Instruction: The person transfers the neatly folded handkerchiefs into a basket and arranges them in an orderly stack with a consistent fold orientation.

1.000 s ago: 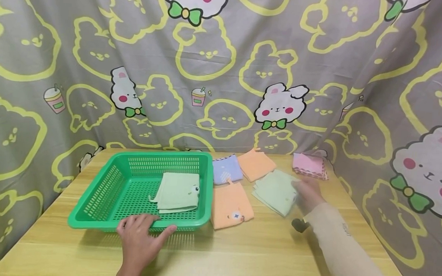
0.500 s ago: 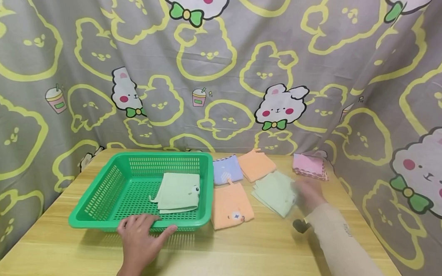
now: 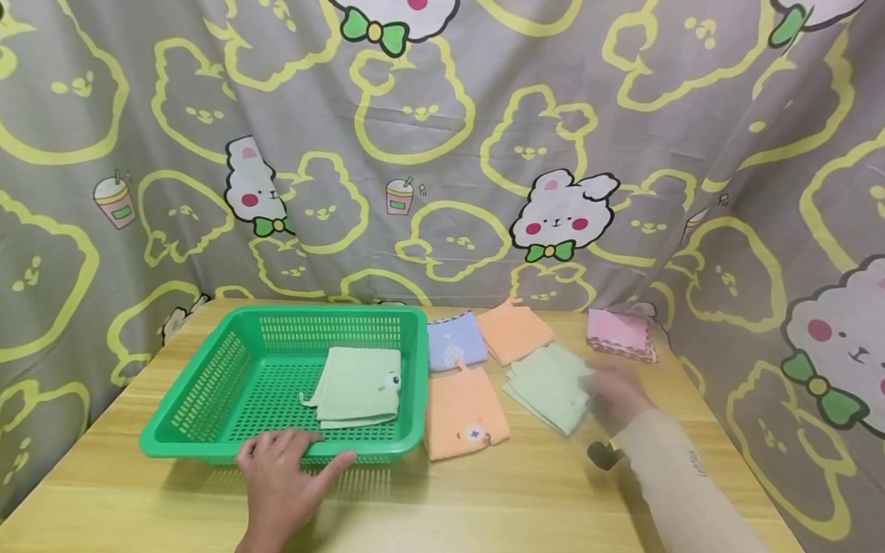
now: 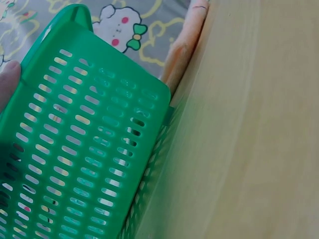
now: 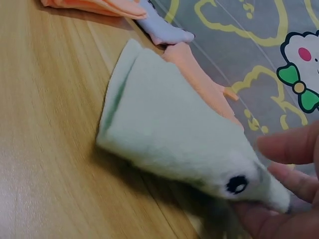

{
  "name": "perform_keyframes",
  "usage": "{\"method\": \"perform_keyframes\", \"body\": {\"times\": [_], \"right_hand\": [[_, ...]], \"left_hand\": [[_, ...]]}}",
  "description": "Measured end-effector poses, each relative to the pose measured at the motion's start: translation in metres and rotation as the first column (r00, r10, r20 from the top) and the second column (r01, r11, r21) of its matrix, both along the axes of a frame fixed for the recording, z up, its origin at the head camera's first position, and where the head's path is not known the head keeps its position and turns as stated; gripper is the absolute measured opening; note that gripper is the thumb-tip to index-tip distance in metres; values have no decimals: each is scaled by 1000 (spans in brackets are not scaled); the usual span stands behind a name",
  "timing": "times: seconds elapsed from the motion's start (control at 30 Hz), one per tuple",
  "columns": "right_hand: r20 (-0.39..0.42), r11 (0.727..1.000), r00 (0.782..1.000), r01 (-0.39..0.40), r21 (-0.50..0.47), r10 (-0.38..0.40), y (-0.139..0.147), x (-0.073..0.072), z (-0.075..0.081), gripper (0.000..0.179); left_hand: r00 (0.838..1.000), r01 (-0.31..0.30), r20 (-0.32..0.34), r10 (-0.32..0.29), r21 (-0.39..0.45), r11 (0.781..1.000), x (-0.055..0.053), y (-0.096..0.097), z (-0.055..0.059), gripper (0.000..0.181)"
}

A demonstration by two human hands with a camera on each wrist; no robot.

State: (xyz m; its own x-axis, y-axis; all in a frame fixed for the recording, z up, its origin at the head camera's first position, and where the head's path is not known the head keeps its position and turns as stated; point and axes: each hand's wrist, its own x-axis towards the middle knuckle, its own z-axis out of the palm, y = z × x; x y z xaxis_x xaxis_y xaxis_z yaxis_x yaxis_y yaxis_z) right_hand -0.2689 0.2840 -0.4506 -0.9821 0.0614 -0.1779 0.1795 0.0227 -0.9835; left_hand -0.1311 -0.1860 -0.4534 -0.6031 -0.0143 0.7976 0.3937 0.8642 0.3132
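My left hand [image 3: 281, 485] grips the near rim of a green plastic basket [image 3: 178, 446], its fingers over the edge and the thumb spread to the right. Inside the basket, toward its right side, lies a folded pale green towel [image 3: 357, 385] with an embroidered face. On the table to the right, my right hand [image 3: 620, 394], blurred in the head view, pinches the right edge of another folded pale green towel [image 3: 549, 386]. In the right wrist view this towel [image 5: 169, 119] is lifted at the held end, where a dark embroidered eye shows beside the fingers [image 5: 294, 144].
Between basket and right hand lie an orange towel [image 3: 465, 411] with a face, a blue towel [image 3: 456, 341] and a second orange towel [image 3: 515, 330]. A pink towel [image 3: 620, 332] rests at the table's back right. A patterned curtain [image 3: 449, 143] surrounds the wooden table [image 3: 475, 520].
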Motion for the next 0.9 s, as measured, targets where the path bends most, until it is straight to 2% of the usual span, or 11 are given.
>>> {"method": "perform_keyframes", "body": {"times": [0.07, 0.2, 0.27, 0.3, 0.43, 0.53, 0.7, 0.9], "right_hand": [[-3, 999, 1000, -23, 22, 23, 1, -1, -2, 57], [-25, 991, 1000, -8, 135, 12, 0, 1, 0, 16], [-40, 985, 999, -23, 170, 31, -1, 4, 1, 12], [-32, 981, 998, -43, 189, 50, -2, 5, 1, 18], [-2, 977, 990, -140, 164, 142, -2, 6, -1, 63], [8, 969, 985, -171, 177, 173, -1, 6, -2, 63], [10, 971, 986, -167, 173, 167, -3, 5, -3, 53], [45, 976, 980, -196, 89, 193, -6, 3, -3, 65]], "left_hand": [[1000, 1, -4, -1, 1, 1000, 0, 0, 0, 56], [1000, 6, -17, -6, -5, 1000, -1, 0, -1, 61], [1000, 4, -14, -4, -10, 1000, -1, 0, -1, 63], [1000, 1, -7, -1, -11, 1000, -1, 0, -1, 64], [1000, -5, 21, 5, -7, 1000, 1, 0, -1, 67], [1000, -7, 30, 7, -9, 1000, 1, -1, 0, 68], [1000, -8, 21, 9, -12, 1000, -1, 0, -1, 72], [1000, -2, -6, 1, -30, 1000, -1, 7, 0, 74]]}}
